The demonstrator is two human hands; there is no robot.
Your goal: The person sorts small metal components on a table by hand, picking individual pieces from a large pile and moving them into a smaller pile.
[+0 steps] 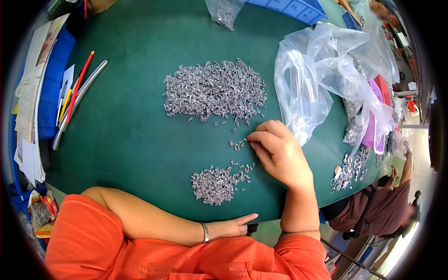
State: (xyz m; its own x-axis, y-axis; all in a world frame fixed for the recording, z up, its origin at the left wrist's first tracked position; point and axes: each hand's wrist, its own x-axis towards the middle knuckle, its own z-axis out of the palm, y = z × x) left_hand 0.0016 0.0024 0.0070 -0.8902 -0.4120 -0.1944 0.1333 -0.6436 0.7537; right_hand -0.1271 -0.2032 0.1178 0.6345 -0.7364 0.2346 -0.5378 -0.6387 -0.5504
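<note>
small cluster of clear plastic parts (237, 144) on the green worktop (130, 135), between a large pile (214, 91) above and a smaller pile (217, 183) below. right hand (279, 151) resting just beside the cluster, fingers (256, 136) curled loosely, tips touching the parts; cannot tell whether any is pinched. left hand (231, 227) lying at the worktop's near edge, fingers relaxed, holding nothing, bracelet (205, 232) on the wrist. crumpled clear plastic bags (322, 70) at right; red pencil (79, 86) and metal tube (79, 102) at left.
</note>
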